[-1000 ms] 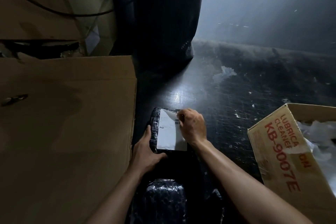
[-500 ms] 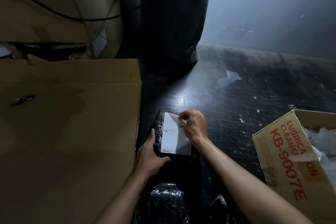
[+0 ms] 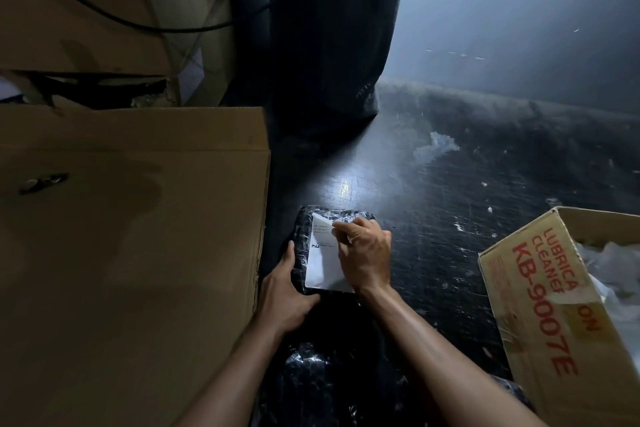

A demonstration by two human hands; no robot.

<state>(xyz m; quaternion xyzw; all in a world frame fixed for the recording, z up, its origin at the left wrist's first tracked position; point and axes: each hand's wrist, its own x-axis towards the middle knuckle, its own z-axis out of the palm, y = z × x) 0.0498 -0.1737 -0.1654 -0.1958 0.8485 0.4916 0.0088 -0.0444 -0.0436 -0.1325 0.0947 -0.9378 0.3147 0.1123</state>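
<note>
Our left hand [image 3: 284,291] is closest to us. It grips the near left corner of the black wrapped parcel [image 3: 300,236]. The parcel lies on the dark surface [image 3: 450,218], with its long way going from 6 to 12 o'clock. The white label [image 3: 322,263] on top runs the same way. Our right hand [image 3: 363,253] comes in from 5 o'clock, with bent fingers on the label's far end. We cannot tell if they pinch or press. We think the next move follows that long line.

Dim scene, cold backlight from above (edges bend outward).
</note>
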